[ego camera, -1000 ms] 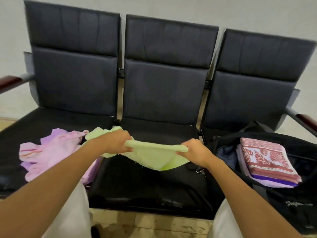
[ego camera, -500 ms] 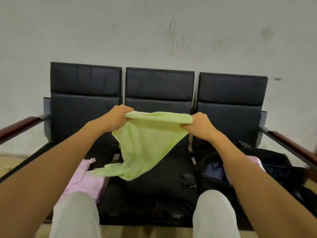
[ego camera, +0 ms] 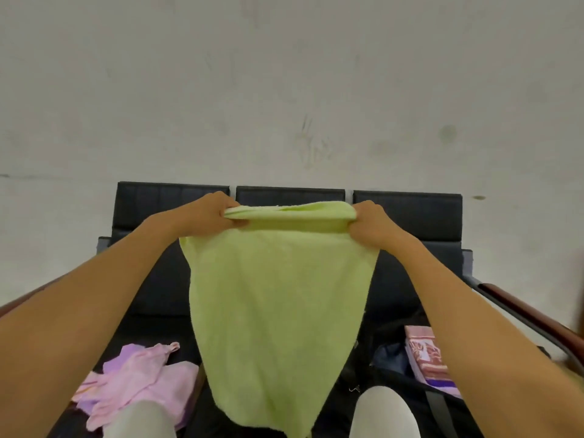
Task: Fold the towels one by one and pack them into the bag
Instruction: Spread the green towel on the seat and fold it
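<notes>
- My left grip [ego camera: 211, 213] pinches the left top corner of the green towel [ego camera: 278, 311]; my right grip [ego camera: 369, 224] pinches the right top corner.
- I see the towel held up at frame centre, hanging in a taper to the bottom edge.
- Behind it stands a row of three black seats [ego camera: 407, 216] against a plain pale wall [ego camera: 284, 90].
- Pink towels [ego camera: 139, 384] lie crumpled at lower left.
- At lower right, the black bag [ego camera: 388, 352] holds a folded patterned towel [ego camera: 426, 355].
</notes>
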The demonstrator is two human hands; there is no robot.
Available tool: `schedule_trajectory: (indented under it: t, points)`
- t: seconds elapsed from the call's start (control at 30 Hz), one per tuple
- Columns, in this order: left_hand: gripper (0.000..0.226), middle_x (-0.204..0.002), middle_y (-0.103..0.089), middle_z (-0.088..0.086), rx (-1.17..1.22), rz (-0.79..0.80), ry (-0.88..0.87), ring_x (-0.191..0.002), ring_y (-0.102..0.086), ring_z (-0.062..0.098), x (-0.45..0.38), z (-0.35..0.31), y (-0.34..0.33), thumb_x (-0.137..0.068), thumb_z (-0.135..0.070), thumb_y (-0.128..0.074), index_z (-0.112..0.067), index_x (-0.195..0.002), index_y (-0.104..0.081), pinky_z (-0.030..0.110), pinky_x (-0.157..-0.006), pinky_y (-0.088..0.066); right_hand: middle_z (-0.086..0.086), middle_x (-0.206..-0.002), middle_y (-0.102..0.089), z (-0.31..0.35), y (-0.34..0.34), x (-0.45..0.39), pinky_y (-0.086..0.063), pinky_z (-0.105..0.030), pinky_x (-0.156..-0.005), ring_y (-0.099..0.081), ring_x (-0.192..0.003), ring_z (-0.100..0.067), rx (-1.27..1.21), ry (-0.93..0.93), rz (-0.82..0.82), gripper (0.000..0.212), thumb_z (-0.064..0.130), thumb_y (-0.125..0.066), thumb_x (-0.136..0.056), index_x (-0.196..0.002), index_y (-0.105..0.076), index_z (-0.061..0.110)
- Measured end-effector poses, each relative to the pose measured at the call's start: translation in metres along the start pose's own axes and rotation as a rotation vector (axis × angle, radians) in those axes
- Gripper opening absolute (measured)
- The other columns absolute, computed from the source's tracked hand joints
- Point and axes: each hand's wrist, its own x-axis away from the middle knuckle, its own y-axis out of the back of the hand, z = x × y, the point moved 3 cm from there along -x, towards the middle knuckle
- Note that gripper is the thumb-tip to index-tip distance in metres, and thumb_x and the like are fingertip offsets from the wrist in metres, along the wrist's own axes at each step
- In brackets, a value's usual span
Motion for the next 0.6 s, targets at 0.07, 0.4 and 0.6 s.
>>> schedule_trajectory:
  t: [0.07, 0.4, 0.6]
  points:
    - [0.034, -0.068, -0.065, 0.006, -0.012, 0.010, 0.018, -0.057, -0.056, 0.014, -0.001, -0.004, 0.004, -0.086, -0.047, -0.066, -0.016, -0.074, -0.069, 0.025, -0.057, -0.045, -0.012, -0.076, -0.052, -0.003, 0.004, 0.000, -0.032, -0.030, -0.055, -0.044, -0.066, -0.020, -0.089, -0.004, -0.009, 0.019, -0.003, -0.036, -0.087, -0.078, -0.051, 0.006]
    - [0.072, -0.080, -0.073, -0.005, -0.131, 0.331, 0.171, -0.072, -0.070, 0.012, -0.003, 0.004, -0.014, -0.046, -0.076, -0.077, -0.015, -0.085, -0.071, 0.028, -0.071, -0.057, -0.001, -0.093, -0.071, -0.035, -0.014, 0.003, -0.059, -0.037, -0.077, -0.070, -0.082, -0.018, 0.000, 0.051, 0.264, 0.051, 0.056, -0.082, -0.070, -0.097, -0.067, 0.015]
    - [0.027, -0.082, -0.068, 0.001, -0.337, 0.319, 0.187, -0.074, -0.065, 0.018, -0.039, 0.041, -0.062, -0.076, -0.041, -0.077, -0.016, -0.082, -0.067, 0.038, -0.072, -0.056, -0.004, -0.088, -0.067, -0.066, -0.064, -0.039, -0.053, -0.035, -0.066, -0.063, -0.076, -0.022, 0.371, -0.004, 0.359, 0.026, 0.037, -0.077, -0.080, -0.087, -0.065, 0.015]
